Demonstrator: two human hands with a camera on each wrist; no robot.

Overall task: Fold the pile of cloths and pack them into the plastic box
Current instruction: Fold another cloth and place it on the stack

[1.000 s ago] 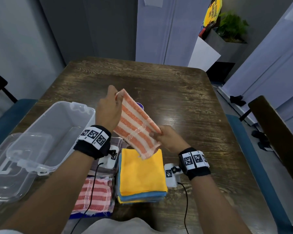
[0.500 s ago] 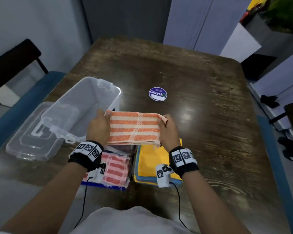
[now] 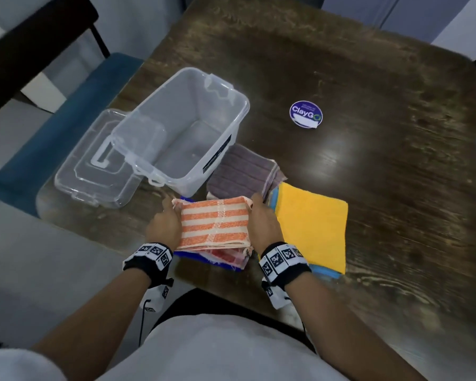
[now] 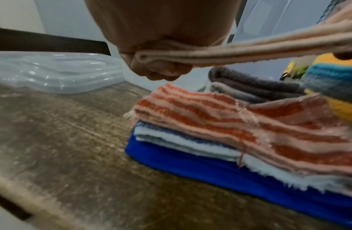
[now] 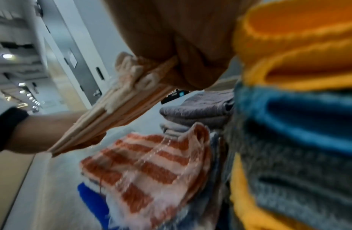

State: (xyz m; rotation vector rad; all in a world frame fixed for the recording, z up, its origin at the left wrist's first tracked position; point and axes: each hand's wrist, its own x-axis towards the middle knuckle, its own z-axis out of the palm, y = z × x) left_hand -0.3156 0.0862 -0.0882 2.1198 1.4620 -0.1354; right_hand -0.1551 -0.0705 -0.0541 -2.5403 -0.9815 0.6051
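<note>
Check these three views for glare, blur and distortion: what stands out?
Head view: mostly sharp, a glare patch on the table near the round sticker, edges bowed by the wide lens. Left wrist view: table streaked by motion blur, the held striped cloth soft. Right wrist view: blurred throughout, worst on the near cloth stack.

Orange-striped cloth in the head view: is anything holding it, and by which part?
Both hands hold the folded orange-striped cloth: the left hand grips its left end, the right hand its right end, with the cloth stretched between them.
</note>
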